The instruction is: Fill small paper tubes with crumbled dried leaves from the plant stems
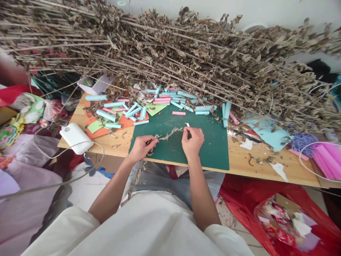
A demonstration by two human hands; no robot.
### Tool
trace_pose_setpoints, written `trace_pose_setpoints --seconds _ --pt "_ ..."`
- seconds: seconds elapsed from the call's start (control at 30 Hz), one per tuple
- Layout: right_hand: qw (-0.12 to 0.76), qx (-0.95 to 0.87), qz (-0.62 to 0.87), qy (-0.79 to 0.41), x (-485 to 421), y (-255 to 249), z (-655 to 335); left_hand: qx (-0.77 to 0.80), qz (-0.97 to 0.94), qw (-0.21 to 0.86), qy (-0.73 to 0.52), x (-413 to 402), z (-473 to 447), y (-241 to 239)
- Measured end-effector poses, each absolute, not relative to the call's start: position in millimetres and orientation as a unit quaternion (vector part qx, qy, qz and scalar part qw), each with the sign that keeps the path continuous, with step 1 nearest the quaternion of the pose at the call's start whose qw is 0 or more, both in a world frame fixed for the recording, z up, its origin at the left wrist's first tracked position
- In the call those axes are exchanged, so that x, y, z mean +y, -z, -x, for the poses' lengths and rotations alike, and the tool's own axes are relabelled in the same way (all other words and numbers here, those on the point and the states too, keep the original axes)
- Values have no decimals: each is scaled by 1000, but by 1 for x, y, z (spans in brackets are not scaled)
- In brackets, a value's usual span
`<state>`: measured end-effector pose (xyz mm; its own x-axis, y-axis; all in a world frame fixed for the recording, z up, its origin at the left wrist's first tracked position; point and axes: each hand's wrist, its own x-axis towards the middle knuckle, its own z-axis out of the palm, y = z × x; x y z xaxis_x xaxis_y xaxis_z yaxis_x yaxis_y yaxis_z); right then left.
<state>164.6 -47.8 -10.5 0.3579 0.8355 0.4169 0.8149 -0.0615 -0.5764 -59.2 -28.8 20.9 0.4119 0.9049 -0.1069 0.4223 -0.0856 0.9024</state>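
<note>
Both hands are over a dark green cutting mat (213, 149) on a low wooden table (266, 167). My left hand (142, 146) pinches the leafy end of a thin dried stem (170, 134) that lies across the mat. My right hand (192, 141) is closed on the stem's other end, with a small white piece (187, 124) showing above its fingers. Bits of dry leaf lie round the hands.
A big heap of dried leafy stalks (186, 53) overhangs the table's far side. Several blue and pink paper rolls (170, 99) and orange and green paper sheets lie behind the mat. A white device (76, 138) with cable sits left. Pink rolls (326, 160) and a red bag (279, 213) are right.
</note>
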Motion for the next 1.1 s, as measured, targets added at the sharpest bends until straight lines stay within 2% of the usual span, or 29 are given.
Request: trace_pose_setpoints --seconds 0.63,1.1 --pt "398 -635 659 -70 -51 7 -165 472 -672 504 -267 -28 61 -17" --pt "399 -596 696 6 -50 11 -164 465 -677 508 -261 -29 61 -16"
